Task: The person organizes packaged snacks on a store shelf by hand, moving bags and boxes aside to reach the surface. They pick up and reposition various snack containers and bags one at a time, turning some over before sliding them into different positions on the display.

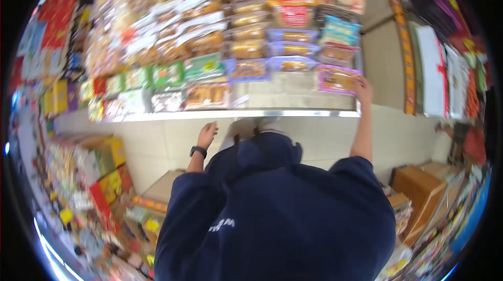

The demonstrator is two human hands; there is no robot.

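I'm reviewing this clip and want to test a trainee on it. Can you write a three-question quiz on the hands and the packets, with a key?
1. Multiple choice: What are the fingers of the right hand on?
a) A green packet
b) A purple-edged packet at the front right of the display
c) A red packet in the back rows

2. True or false: The green packets lie to the right of the purple-edged packet.

3. Short answer: Which hand hangs just outside the metal front edge of the display, and what is on its wrist?

Key: 1. b; 2. False, they lie to its left; 3. The left hand, with a dark watch.
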